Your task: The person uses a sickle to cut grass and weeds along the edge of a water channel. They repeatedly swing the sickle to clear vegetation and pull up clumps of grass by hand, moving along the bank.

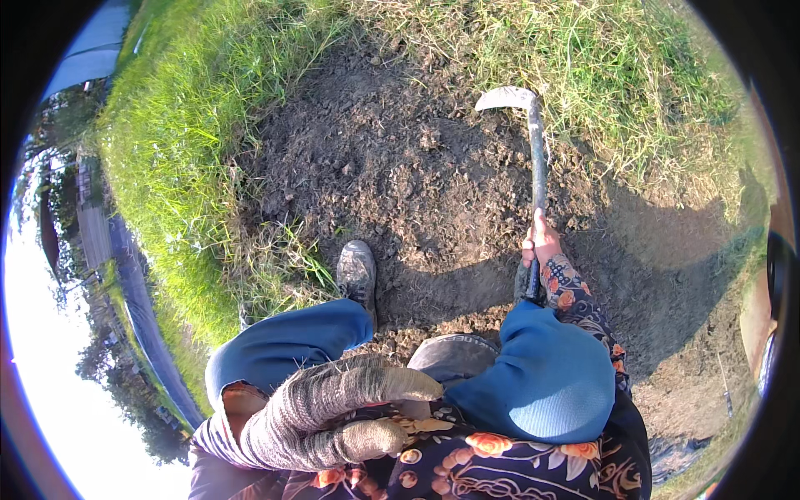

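My right hand is bare and wrapped around the handle of a sickle, whose long shaft points away from me. Its curved, pale metal blade bends to the left over the edge of the dug soil. A striped knit work glove with tan fingertips covers my left hand, which is in front of my floral-print shirt. The gloved fingers and thumb are apart, and nothing shows between them. The handle's lower end reaches down to my bent right knee.
Loose, clumped bare soil lies before me. Tall green grass borders it at left, and mixed green and dry grass at upper right. A laced shoe stands on the soil. A shadow falls at right.
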`<state>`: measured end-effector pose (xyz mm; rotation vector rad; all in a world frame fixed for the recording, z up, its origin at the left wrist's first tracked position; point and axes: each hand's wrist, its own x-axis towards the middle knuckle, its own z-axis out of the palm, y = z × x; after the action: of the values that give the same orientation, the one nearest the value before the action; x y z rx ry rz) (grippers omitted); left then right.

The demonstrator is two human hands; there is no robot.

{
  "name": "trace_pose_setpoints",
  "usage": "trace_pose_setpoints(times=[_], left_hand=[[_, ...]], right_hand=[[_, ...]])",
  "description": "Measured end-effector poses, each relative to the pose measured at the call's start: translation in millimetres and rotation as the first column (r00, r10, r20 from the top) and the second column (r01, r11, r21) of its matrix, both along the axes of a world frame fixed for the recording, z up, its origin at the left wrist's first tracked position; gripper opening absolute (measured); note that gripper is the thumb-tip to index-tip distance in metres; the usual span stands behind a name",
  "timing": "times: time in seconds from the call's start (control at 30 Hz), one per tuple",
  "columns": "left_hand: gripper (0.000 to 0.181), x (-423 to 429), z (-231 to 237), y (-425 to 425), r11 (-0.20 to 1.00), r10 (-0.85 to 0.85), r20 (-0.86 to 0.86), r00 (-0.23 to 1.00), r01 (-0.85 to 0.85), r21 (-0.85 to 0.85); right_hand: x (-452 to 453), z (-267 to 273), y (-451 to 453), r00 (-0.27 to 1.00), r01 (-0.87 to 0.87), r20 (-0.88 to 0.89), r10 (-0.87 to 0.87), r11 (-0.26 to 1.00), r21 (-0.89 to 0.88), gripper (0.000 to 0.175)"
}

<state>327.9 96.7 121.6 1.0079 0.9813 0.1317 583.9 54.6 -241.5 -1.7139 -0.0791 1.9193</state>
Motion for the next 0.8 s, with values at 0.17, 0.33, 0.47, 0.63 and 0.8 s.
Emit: trace_pose_setpoints(times=[0.17, 0.33, 0.47, 0.63, 0.8], left_hand=[[0.035, -2.5, -2.9, 1.7, 0.999, 0.029, 0.050, 0.998, -0.030, 0.016], [0.034, -7.0, -1.9, 3.6, 0.999, -0.046, 0.064, 0.997, 0.045, 0.025], [0.034, -9.5, -2.8, 2.5, 0.998, 0.058, 0.039, 0.998, -0.057, -0.015], [0.035, -9.4, -10.3, 2.2, 0.999, -0.017, 0.222, 0.975, 0.006, 0.049], [0.037, -4.8, -8.1, 1.9, 1.000, -0.005, 0.173, 0.985, 0.004, 0.011]], right_hand=[[9.6, 4.8, 1.4, 0.993, -0.106, 0.014, 0.114, 0.962, -0.251, 0.054], [6.5, 13.0, -3.0, 0.999, -0.035, -0.039, 0.036, 0.999, 0.017, 0.053], [11.9, 32.9, -20.8, 0.997, -0.076, -0.056, 0.061, 0.941, -0.329, 0.055], [22.6, 26.8, -20.6, 1.000, -0.022, -0.015, 0.021, 0.997, -0.075, 0.055], [3.5, -11.0, 6.3, 0.990, -0.134, -0.047, 0.136, 0.990, 0.051, 0.048]])
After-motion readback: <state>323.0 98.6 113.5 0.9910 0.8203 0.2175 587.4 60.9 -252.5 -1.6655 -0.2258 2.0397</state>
